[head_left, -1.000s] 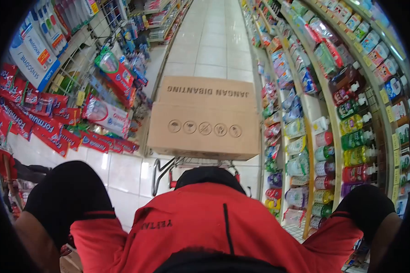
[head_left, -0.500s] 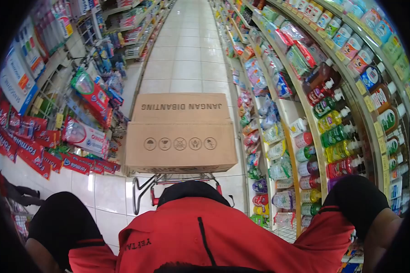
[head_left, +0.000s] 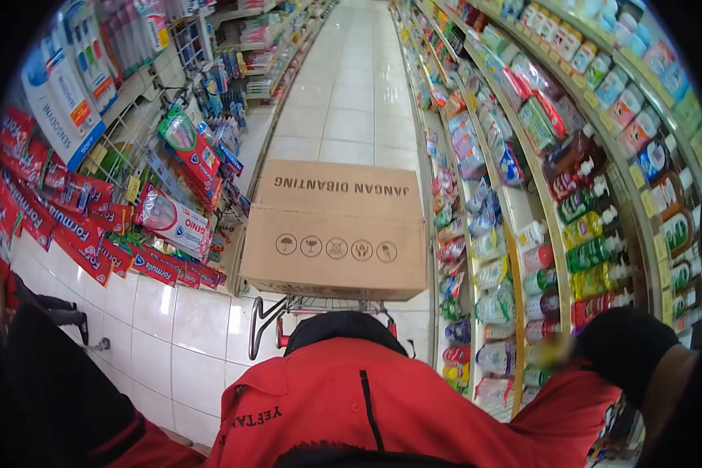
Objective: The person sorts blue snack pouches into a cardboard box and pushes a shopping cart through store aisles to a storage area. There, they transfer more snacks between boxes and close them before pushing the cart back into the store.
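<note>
Neither of my hands shows in this view. My left arm, in a black and red sleeve (head_left: 62, 382), reaches down to the lower left edge. My right arm is bent, and its bare forearm (head_left: 671, 390) runs out at the lower right beside shelved bottles. Directly in front of my red shirt (head_left: 335, 398), a large brown cardboard box (head_left: 335, 222) rests on a shopping cart (head_left: 327, 305). Printed on the box are "JANGAN DIBANTING" and a row of handling symbols. Only the cart's near end, with a dark bent bar (head_left: 259, 327), is visible below the box.
Toothbrush packs (head_left: 175, 218) and red Formula packs (head_left: 78, 234) hang on the left rack. Shelves of bottles (head_left: 600, 249) and pouches line the right side. A white tiled aisle (head_left: 347, 93) runs ahead between them. At the far left is a dark object (head_left: 62, 312) I cannot make out.
The box, cart and shelves have shifted right in the view. My left sleeve has moved down and outward to the left. My right arm stays bent, a little lower.
</note>
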`<action>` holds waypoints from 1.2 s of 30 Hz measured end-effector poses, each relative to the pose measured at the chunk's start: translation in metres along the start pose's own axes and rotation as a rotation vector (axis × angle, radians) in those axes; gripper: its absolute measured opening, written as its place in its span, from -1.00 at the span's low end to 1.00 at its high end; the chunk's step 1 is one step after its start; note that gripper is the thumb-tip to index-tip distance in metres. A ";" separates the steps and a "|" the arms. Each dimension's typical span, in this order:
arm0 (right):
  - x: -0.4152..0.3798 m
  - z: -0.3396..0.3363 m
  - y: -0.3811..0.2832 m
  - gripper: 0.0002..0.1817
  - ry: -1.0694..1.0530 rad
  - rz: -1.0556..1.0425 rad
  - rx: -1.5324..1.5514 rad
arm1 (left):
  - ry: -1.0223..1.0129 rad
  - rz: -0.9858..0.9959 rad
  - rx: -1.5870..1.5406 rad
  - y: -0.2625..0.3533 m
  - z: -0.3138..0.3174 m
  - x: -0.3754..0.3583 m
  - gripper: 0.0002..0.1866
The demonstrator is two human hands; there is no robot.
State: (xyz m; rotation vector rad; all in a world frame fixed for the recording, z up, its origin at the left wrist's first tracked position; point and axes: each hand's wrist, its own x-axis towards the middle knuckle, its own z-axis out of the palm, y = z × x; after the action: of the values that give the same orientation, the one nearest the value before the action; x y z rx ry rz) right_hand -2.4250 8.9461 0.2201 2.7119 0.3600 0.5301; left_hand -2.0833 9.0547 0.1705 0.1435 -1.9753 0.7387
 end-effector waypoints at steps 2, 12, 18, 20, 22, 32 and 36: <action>0.002 -0.002 -0.001 -0.17 -0.010 -0.020 -0.013 | 0.007 0.006 0.009 0.003 -0.003 -0.001 -0.53; 0.011 0.005 -0.004 -0.19 -0.019 -0.060 -0.061 | 0.028 0.042 0.041 0.009 -0.016 -0.015 -0.50; 0.012 0.010 0.002 -0.21 0.010 -0.044 -0.037 | 0.015 0.023 0.040 0.008 -0.021 -0.015 -0.48; 0.010 0.011 0.003 -0.21 0.023 -0.032 -0.032 | 0.013 0.024 0.030 0.007 -0.020 -0.017 -0.47; 0.007 0.012 0.006 -0.22 0.037 -0.009 -0.022 | 0.017 0.016 0.023 0.003 -0.017 -0.019 -0.47; -0.050 0.177 0.005 -0.56 0.396 0.970 0.128 | 0.041 0.023 0.007 -0.015 -0.015 -0.035 -0.43; -0.118 0.361 -0.046 -0.91 0.215 1.324 0.551 | 0.068 0.017 0.037 -0.023 -0.019 -0.051 -0.42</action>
State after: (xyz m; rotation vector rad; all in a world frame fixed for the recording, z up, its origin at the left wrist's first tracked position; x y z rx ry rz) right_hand -2.3937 8.8467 -0.1476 3.0504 -1.5636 1.1512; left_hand -2.0339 9.0359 0.1441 0.1219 -1.9008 0.7817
